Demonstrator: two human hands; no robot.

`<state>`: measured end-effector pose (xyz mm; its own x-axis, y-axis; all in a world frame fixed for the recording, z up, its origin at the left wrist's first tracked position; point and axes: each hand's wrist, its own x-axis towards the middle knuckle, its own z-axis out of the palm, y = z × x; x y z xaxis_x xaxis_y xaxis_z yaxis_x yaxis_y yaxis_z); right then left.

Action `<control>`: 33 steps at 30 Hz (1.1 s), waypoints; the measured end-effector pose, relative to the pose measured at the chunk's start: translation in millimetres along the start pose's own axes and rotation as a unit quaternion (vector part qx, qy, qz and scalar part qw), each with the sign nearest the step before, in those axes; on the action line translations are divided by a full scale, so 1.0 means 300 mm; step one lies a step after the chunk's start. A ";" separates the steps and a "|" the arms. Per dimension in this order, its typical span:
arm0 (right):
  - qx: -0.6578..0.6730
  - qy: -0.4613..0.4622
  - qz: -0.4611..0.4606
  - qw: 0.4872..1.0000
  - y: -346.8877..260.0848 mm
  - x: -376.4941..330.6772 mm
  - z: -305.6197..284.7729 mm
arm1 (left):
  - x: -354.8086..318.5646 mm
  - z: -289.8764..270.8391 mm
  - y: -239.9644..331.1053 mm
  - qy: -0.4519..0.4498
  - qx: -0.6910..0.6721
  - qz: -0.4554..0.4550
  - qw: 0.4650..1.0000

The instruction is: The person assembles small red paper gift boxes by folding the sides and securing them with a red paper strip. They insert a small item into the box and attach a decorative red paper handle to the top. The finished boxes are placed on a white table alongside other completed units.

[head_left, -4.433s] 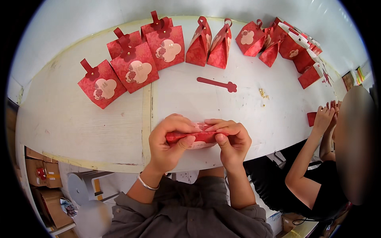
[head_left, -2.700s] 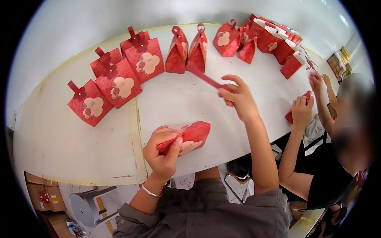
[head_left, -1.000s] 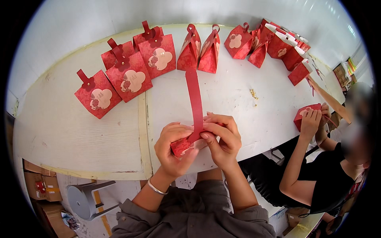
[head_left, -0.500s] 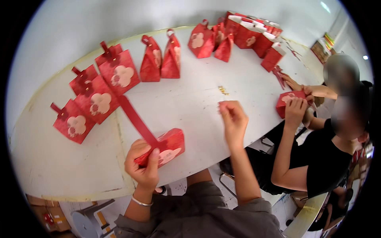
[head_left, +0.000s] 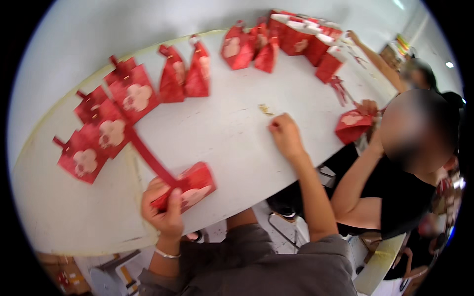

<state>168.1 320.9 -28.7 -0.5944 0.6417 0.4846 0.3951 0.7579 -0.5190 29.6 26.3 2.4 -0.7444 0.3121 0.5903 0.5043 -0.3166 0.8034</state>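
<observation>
My left hand (head_left: pixel 163 204) grips a small red gift box (head_left: pixel 201 180) with a pale flower-shaped patch, near the table's front edge. Its thumb presses on the box where a long red strap (head_left: pixel 150 160) runs up and away to the left. Over the table's middle, my right hand (head_left: pixel 287 135) has its fingers curled together in a pinch; whatever lies between them is too small to make out. Just beyond its fingertips lies a little pile of gold-coloured metal pieces (head_left: pixel 265 109).
Finished-looking red boxes (head_left: pixel 133 93) with strap loops stand along the left and back. Open red boxes (head_left: pixel 328 65) crowd the far right, near loose red strips (head_left: pixel 338 89). At right, a co-worker in black handles another red box (head_left: pixel 353 126); a second person's arm (head_left: pixel 377 61) reaches across the back.
The whole view has shifted slightly. My right hand has turned knuckles-up, its fingertips still near the gold pieces. Another person's arm now stretches toward the far boxes.
</observation>
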 end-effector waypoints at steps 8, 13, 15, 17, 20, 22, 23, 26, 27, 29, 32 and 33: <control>0.443 -0.058 -0.027 0.894 -0.597 -0.243 -0.065 | 0.017 -0.011 0.001 -0.019 -0.045 0.021 0.999; 0.496 -0.089 0.022 0.863 -0.687 -0.239 0.009 | 0.018 -0.006 -0.001 -0.029 -0.055 0.015 0.998; 0.472 -0.088 0.018 0.877 -0.697 -0.238 0.018 | 0.015 -0.006 0.000 -0.033 -0.055 0.011 0.998; 0.472 -0.071 0.010 0.879 -0.701 -0.238 0.024 | 0.016 -0.006 -0.006 -0.039 -0.058 0.020 0.997; 0.436 -0.071 0.009 0.897 -0.709 -0.233 0.019 | 0.021 -0.009 -0.008 -0.045 -0.046 0.031 0.997; 0.409 -0.088 0.024 0.908 -0.719 -0.230 0.005 | 0.019 -0.012 -0.008 -0.047 -0.040 0.033 0.998; 0.399 -0.099 0.033 0.911 -0.725 -0.227 -0.005 | 0.018 -0.011 -0.009 -0.047 -0.042 0.034 0.997; 0.391 -0.105 0.049 0.913 -0.743 -0.216 -0.014 | 0.024 -0.014 -0.022 -0.053 -0.034 0.065 0.996; 0.391 -0.102 0.051 0.913 -0.748 -0.212 -0.014 | 0.027 -0.015 -0.025 -0.056 -0.029 0.080 0.995; 0.361 -0.073 0.021 0.929 -0.758 -0.208 -0.013 | 0.033 -0.013 -0.023 -0.060 -0.030 0.088 0.994; 0.334 -0.024 -0.053 0.941 -0.750 -0.196 0.003 | 0.039 -0.015 -0.017 -0.063 -0.027 0.091 0.993; 0.327 -0.008 -0.083 0.941 -0.742 -0.194 0.011 | 0.039 -0.015 -0.014 -0.064 -0.025 0.091 0.993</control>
<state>112.6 114.5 56.2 -0.6227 0.5152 0.5889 -0.2167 0.6096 -0.7625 16.8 27.2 5.5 -0.5796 0.3570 0.7325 0.6003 -0.4209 0.6801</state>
